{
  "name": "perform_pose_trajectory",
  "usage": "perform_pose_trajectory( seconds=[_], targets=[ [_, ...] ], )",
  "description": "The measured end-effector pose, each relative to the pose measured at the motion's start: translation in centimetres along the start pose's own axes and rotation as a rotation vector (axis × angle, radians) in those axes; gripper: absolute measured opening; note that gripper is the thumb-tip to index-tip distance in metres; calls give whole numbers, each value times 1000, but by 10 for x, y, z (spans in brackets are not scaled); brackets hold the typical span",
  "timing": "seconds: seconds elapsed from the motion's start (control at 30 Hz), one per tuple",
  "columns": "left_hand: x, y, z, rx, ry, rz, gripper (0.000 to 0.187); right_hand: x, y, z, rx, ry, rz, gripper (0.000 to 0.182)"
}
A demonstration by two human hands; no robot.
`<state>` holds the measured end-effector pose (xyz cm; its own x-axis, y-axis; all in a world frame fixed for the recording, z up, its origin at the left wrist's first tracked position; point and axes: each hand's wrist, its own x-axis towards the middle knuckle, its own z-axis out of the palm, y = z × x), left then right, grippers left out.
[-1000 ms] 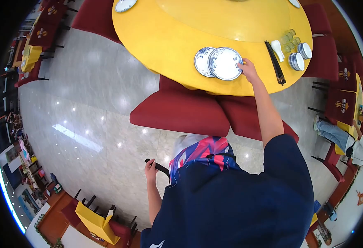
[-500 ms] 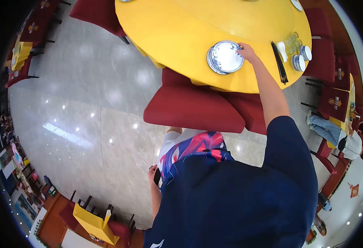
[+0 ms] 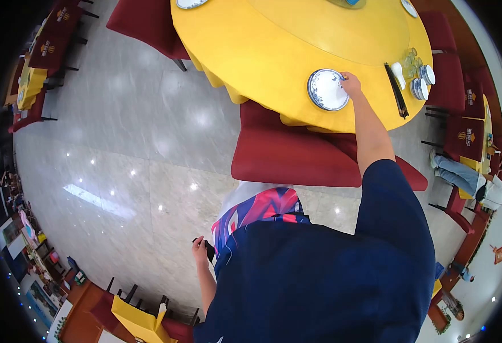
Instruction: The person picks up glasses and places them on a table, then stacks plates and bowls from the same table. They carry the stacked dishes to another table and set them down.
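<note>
My right hand (image 3: 351, 84) reaches across the yellow-covered round table, its fingers pinching the right rim of a white plate (image 3: 328, 91) with a blue pattern. The plate is near the table's front edge. To its right lie black chopsticks (image 3: 396, 91) and a white spoon (image 3: 398, 74), with several small glasses (image 3: 412, 62) and stacked blue-and-white bowls (image 3: 419, 88) beyond. Low on the left, my left hand (image 3: 200, 249) hangs by my side, closed around a dark object (image 3: 210, 251) that is partly hidden.
Dark red chairs (image 3: 291, 154) stand against the near side of the table. Another chair (image 3: 148, 28) is at the upper left. A person (image 3: 468, 180) is at another table on the far right. A plate (image 3: 191, 2) sits at the table's upper left edge.
The view has shifted, so the table appears farther right and lower. The plate at my right hand, earlier offset over another plate, now lines up with it. My left hand has swung slightly outward.
</note>
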<state>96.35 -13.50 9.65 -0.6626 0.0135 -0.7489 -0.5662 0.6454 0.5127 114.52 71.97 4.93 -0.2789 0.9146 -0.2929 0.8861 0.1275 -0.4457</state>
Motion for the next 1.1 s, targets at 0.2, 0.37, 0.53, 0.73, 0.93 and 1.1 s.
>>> perform_pose_trajectory(
  seconds=[0.2, 0.37, 0.53, 0.73, 0.93, 1.1],
  targets=[
    [21, 45, 0, -8, 55, -74, 21, 7, 29, 12, 350, -120, 25, 43],
    [38, 87, 11, 126, -75, 112, 20, -14, 32, 16, 421, -201, 161, 38],
    [56, 128, 16, 160, -119, 86, 19, -47, 29, 24, 649, -248, 301, 31],
    [105, 148, 12, 195, -226, 227, 19, -80, -3, 47, 941, -211, 579, 33],
    [169, 189, -12, 389, -341, 331, 20, -100, -60, 85, 1304, -90, 601, 30],
    [258, 231, -47, 358, -391, 391, 19, -103, -129, 120, 1342, 30, 622, 31]
  ],
)
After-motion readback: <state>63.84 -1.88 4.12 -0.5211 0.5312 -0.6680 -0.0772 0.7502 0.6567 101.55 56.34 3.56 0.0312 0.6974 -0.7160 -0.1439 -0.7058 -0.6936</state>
